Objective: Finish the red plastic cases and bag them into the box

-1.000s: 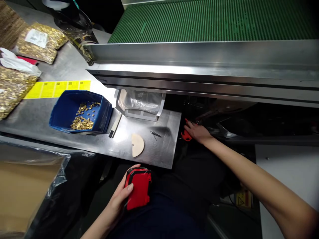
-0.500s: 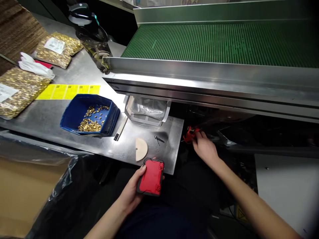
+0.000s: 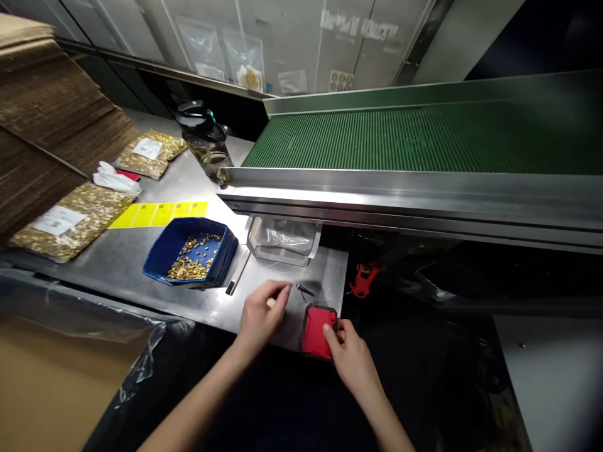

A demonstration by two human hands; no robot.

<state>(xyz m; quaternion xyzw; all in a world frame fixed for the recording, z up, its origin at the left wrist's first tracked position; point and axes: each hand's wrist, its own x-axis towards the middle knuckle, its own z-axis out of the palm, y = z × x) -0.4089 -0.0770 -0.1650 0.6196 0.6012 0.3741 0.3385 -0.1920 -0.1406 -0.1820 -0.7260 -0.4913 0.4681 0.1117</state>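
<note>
A flat red-and-black case (image 3: 316, 331) is in my right hand (image 3: 354, 358), its thumb on the red face and its fingers behind. To its left, my left hand (image 3: 261, 314) is held over the metal bench with thumb and forefinger pinched together. Whether anything is between those fingertips cannot be made out. Just right of them lies a small dark nail clipper (image 3: 305, 289). The pale half-round disc (image 3: 271, 302) is mostly covered by my left hand. A red plastic piece (image 3: 364, 280) sits beyond the bench's right edge, apart from both hands.
On the bench, a blue bin (image 3: 155, 254) holds small brass pieces, beside a pen-like tool (image 3: 237, 273) and a grey tray (image 3: 282, 254). Bags of brass pieces (image 3: 75, 220), yellow labels (image 3: 160, 214) and a bottle (image 3: 207, 147) stand farther left. A green conveyor (image 3: 400, 144) runs behind.
The red-and-black case has passed from my left hand to my right. My right hand has let go of the red plastic piece. My left hand has moved up over the disc. The view has tilted upward.
</note>
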